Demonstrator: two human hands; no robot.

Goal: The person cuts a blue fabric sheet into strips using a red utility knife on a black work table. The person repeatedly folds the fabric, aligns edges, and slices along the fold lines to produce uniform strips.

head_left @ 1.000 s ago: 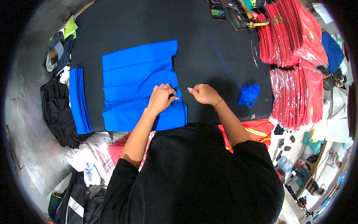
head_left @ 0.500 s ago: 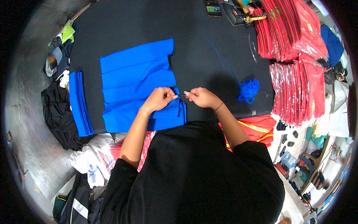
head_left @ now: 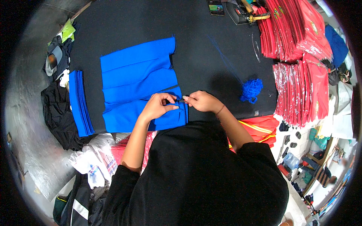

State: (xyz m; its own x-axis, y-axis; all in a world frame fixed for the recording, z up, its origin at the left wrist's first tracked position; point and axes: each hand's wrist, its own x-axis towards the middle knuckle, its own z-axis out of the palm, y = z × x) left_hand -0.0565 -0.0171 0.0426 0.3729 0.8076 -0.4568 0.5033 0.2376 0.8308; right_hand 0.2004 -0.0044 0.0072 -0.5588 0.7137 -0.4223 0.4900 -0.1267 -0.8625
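Blue cloth is lying on a black-covered desk, spreading under the left hand and reaching away beyond it and to its left. It is showing several crosswise bands, and its far edge is fraying slightly; whether these are folds or separate pieces, I cannot tell. The left hand is resting at the cloth's near right part, its fingers bending and its thumb standing a little apart from them; whether the fingertips are gripping any fabric, I cannot tell. Just to its right, the right hand is pinching a small metal tool between thumb and fingers, and the tool's tip is pointing toward the left hand at the cloth's edge.

To the right of the right hand, a fluffy tangle of blue thread is sitting on the desk, with fine strands trailing away from it. Farther right, piles of red packets in shiny clear plastic are leaning together. Well beyond the right hand, a phone is lying beside an iron. Well to the left of the left hand, a narrow stack of folded blue cloth is lying near the desk's edge, and black fabric is bunching beyond it.
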